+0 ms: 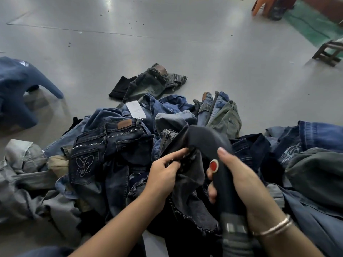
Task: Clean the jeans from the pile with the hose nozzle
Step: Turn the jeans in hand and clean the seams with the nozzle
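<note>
One cam only, sitting on my head, looking fwd and steeply down, wide-angle so edges are bending. It's sitting close over my left hand (pixel 164 168) and right hand (pixel 235 175), both forearms running in from the bottom edge. The jeans pile (pixel 118 145) is filling the lower and mid frame, right beneath me. Further out the view is taking in grey floor (pixel 167 43) up to the top edge, w/ a wooden stool (pixel 329 52) at far right. No 2nd view, so nothing's being shared.
</note>
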